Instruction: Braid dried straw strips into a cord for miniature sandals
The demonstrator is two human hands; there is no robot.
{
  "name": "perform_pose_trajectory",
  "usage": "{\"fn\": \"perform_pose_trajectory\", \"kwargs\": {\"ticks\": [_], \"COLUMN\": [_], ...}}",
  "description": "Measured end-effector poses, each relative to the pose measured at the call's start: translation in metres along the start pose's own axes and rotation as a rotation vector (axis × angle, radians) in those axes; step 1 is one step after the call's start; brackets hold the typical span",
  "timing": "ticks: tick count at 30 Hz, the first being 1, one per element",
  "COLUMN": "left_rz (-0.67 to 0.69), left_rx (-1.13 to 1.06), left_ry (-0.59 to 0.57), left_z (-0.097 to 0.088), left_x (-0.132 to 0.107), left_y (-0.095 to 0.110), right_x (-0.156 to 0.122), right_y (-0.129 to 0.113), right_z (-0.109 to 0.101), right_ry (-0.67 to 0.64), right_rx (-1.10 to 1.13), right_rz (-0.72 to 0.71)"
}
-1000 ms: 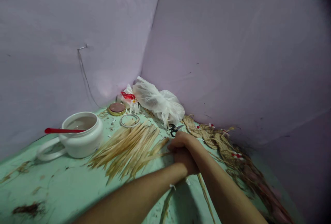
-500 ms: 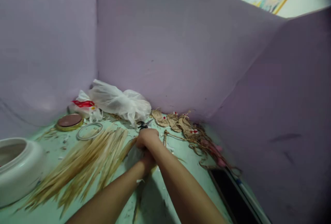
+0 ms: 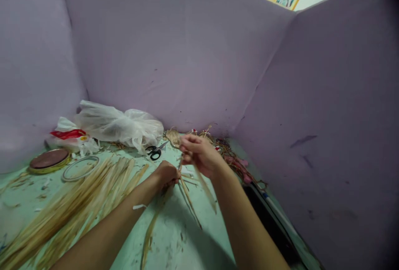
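Observation:
My left hand [image 3: 167, 173] is closed around the gathered end of some dried straw strips [image 3: 190, 200], whose loose ends fan out to the right and down. Just above and to the right, my right hand [image 3: 201, 153] has its fingers bent together in a pinch. A pale flat straw strip [image 3: 205, 187] hangs from it toward the table. Left of my hands lies a wide bundle of straw [image 3: 71, 203]. Black-handled scissors [image 3: 155, 152] rest just beyond my left hand. My right hand partly hides the woven straw pieces [image 3: 173, 138] behind it.
White plastic bags [image 3: 118, 126] lie against the purple partition [image 3: 174, 54]. A round tin [image 3: 50, 161] and a grey ring [image 3: 80, 168] sit at the left. Twisted cords with pink bits [image 3: 238, 164] and a dark flat device [image 3: 268, 216] line the right edge.
My hands were together, one over the other; now the right has lifted away with a strip while the left keeps its hold. The view has turned right, and the scissors show more fully.

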State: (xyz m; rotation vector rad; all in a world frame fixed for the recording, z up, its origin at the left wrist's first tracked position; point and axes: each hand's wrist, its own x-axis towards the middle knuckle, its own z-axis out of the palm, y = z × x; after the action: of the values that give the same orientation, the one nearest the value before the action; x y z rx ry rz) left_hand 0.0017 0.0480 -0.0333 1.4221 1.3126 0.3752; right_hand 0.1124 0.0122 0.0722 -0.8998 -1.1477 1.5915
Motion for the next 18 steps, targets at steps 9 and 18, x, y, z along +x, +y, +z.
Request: {"fn": "perform_pose_trajectory", "kwargs": {"ticks": [9,18], "left_rz": [-0.065,-0.028], "left_rx": [-0.049,-0.073], "left_ry": [-0.011,-0.029], "left_z": [-0.007,-0.006], "left_x": [-0.005,-0.002], "left_y": [0.01,0.006], "right_x": [0.01,0.007], "right_y": [0.073,0.075], "right_z": [-0.061,-0.055], "right_ry": [0.405,0.249], "right_rx": [-0.388,-0.32], "right_rz": [0.299,0.403]}}
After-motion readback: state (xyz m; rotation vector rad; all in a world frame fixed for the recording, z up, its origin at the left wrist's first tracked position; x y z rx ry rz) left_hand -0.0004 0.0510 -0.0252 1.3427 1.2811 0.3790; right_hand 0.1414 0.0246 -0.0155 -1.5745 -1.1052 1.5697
